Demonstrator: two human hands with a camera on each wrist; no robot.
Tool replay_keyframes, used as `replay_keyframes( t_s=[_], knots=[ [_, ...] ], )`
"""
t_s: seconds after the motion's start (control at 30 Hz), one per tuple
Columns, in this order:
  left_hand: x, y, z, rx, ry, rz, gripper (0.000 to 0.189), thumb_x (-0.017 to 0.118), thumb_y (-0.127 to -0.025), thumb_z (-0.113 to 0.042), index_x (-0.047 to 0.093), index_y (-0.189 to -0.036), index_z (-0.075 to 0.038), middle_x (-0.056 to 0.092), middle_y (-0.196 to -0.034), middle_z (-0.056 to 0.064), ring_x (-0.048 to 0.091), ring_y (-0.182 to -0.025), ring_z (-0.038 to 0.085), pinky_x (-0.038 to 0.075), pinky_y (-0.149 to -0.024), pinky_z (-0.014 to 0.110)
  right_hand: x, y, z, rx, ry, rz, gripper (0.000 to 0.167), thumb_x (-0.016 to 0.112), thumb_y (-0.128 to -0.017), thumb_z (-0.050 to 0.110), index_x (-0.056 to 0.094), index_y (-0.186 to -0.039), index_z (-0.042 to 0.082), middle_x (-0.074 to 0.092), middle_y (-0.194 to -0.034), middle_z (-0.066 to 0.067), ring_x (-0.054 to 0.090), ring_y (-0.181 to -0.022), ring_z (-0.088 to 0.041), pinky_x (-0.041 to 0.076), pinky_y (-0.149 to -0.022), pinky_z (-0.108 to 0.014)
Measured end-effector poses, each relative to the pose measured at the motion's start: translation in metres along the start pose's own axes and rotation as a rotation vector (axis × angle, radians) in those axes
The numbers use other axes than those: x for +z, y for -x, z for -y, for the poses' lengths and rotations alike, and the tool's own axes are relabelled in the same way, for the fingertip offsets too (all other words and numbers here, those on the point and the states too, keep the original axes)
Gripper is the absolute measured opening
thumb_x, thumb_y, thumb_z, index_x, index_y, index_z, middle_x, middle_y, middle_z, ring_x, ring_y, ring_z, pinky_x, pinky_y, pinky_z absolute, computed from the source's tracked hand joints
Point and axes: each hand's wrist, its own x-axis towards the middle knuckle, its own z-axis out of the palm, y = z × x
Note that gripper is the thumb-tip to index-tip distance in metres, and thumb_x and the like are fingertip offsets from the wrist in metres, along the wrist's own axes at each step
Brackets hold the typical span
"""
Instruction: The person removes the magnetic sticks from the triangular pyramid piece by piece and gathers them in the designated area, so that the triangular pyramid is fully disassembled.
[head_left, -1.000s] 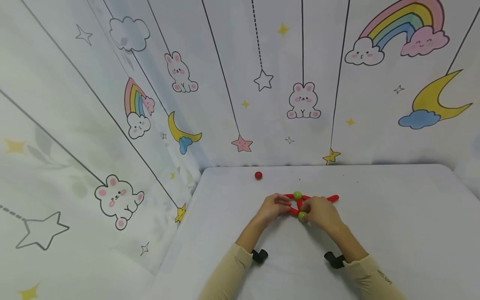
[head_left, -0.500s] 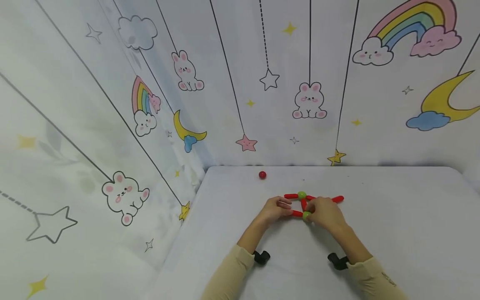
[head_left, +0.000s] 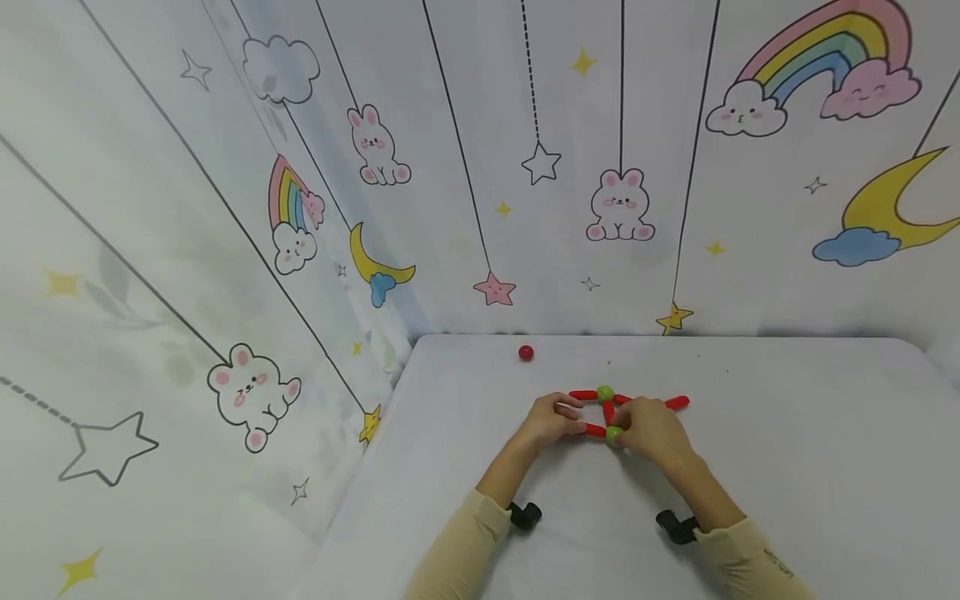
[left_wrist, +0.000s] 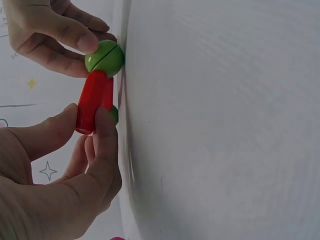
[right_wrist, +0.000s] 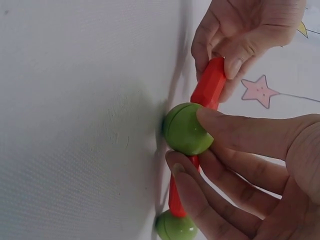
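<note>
A figure of red rods and green balls lies on the white table. My left hand pinches the free end of the near red rod between thumb and fingers. That rod's other end meets a green ball, which my right hand grips with thumb and fingertips. A short red rod runs from this ball to a second green ball farther back. From the far ball, another red rod points left. A red rod shows beyond my right hand, which hides part of the figure.
A loose red ball sits near the back edge of the table, left of the figure. Behind and to the left hangs a white curtain printed with rabbits, stars and rainbows.
My left fingers have drawn slightly left and nearer, uncovering the far left rod. My right hand stays on the near ball. The head view has shifted a little.
</note>
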Motion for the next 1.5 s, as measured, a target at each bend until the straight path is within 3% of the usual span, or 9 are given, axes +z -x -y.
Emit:
replay_keyframes(
  t_s=[0.17, 0.4, 0.73, 0.97, 1.13, 1.4, 1.5],
  knots=[
    [0.001, 0.000, -0.001, -0.010, -0.032, -0.007, 0.036, 0.083, -0.085, 0.001, 0.072, -0.118, -0.006, 0.070, -0.098, 0.009, 0.064, -0.079, 0.014, 0.055, -0.072, 0.028, 0.003, 0.001, -0.002, -0.003, -0.002, -0.006, 0.018, 0.088, -0.081, 0.011, 0.081, -0.097, 0.005, 0.074, -0.087, -0.003, 0.062, -0.081, -0.022, 0.059, -0.076, -0.046],
    [0.002, 0.001, -0.006, 0.024, -0.051, -0.018, 0.038, 0.083, -0.083, 0.003, 0.071, -0.118, -0.003, 0.069, -0.098, 0.011, 0.063, -0.076, 0.014, 0.054, -0.069, 0.025, 0.001, 0.002, 0.000, -0.009, -0.028, -0.010, 0.018, 0.088, -0.081, 0.010, 0.080, -0.097, 0.004, 0.074, -0.088, -0.004, 0.062, -0.081, -0.022, 0.059, -0.076, -0.045],
    [-0.010, 0.009, -0.010, 0.061, -0.131, -0.051, 0.040, 0.083, -0.083, 0.004, 0.071, -0.120, -0.005, 0.067, -0.104, 0.015, 0.062, -0.078, 0.015, 0.053, -0.067, 0.025, 0.006, -0.002, 0.014, -0.003, -0.043, -0.010, 0.019, 0.088, -0.082, 0.011, 0.081, -0.098, 0.005, 0.073, -0.088, -0.004, 0.061, -0.083, -0.023, 0.059, -0.074, -0.042],
    [-0.012, 0.008, -0.016, 0.097, -0.144, -0.057, 0.041, 0.082, -0.083, 0.005, 0.071, -0.121, -0.006, 0.066, -0.101, 0.011, 0.065, -0.079, 0.016, 0.054, -0.067, 0.026, 0.002, 0.001, 0.005, 0.025, -0.027, -0.021, 0.020, 0.086, -0.082, 0.010, 0.081, -0.101, 0.004, 0.074, -0.091, -0.007, 0.061, -0.085, -0.026, 0.059, -0.076, -0.043],
    [-0.031, 0.008, -0.020, 0.086, -0.102, -0.082, 0.045, 0.083, -0.084, 0.000, 0.070, -0.127, -0.007, 0.067, -0.108, 0.012, 0.065, -0.085, 0.017, 0.054, -0.072, 0.028, -0.002, 0.002, -0.003, 0.047, -0.005, -0.028, 0.020, 0.085, -0.083, 0.008, 0.080, -0.102, 0.004, 0.073, -0.092, -0.007, 0.060, -0.089, -0.027, 0.058, -0.076, -0.044],
    [-0.066, 0.009, -0.017, 0.114, 0.088, -0.104, 0.048, 0.082, -0.084, 0.003, 0.068, -0.129, -0.003, 0.063, -0.129, 0.030, 0.071, -0.088, 0.021, 0.061, -0.084, 0.033, -0.005, 0.002, 0.000, 0.038, -0.011, -0.007, 0.021, 0.084, -0.083, 0.008, 0.079, -0.103, 0.002, 0.073, -0.096, -0.009, 0.060, -0.089, -0.029, 0.057, -0.069, -0.040],
    [-0.079, 0.010, -0.015, 0.113, 0.123, -0.135, 0.047, 0.082, -0.083, 0.004, 0.068, -0.128, -0.004, 0.064, -0.127, 0.027, 0.071, -0.089, 0.021, 0.061, -0.084, 0.033, -0.003, 0.001, 0.002, 0.032, -0.018, 0.001, 0.022, 0.084, -0.083, 0.008, 0.079, -0.103, 0.002, 0.073, -0.095, -0.009, 0.060, -0.088, -0.028, 0.057, -0.067, -0.038]
  ],
)
